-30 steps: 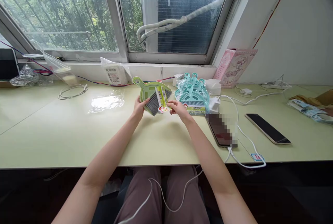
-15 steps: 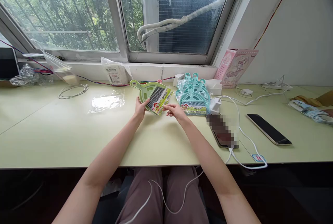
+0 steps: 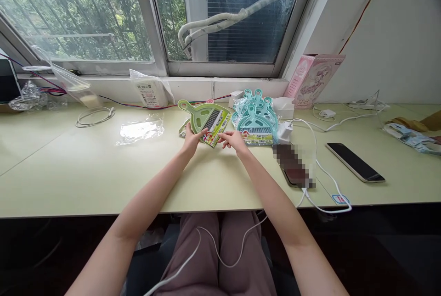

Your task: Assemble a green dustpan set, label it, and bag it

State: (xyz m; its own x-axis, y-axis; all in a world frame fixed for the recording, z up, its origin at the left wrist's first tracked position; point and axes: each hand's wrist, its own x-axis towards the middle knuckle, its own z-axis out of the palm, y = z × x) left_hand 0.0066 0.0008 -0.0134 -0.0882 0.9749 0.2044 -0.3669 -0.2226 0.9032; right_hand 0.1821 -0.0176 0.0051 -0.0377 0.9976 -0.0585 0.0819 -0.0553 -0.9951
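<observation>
A small green dustpan and brush set point(image 3: 204, 120) with a printed paper label is held just above the pale green table point(image 3: 86, 167). My left hand point(image 3: 191, 139) grips its lower left edge, fingers closed on it. My right hand point(image 3: 233, 140) pinches the label end at the set's lower right corner. Just to the right lies a stack of teal dustpan sets point(image 3: 257, 118) in clear wrap, handles pointing at the window.
An empty clear plastic bag point(image 3: 139, 131) lies left of the hands. A phone point(image 3: 292, 166) on a white charging cable point(image 3: 320, 181) and a second phone point(image 3: 354, 163) lie to the right. A pink box point(image 3: 312, 81) leans on the wall. A coiled cable point(image 3: 93, 117) is at far left.
The green set has tilted flatter and lower toward the table, its label now facing up. Both hands stayed on it and dropped slightly. The view has shifted down a little.
</observation>
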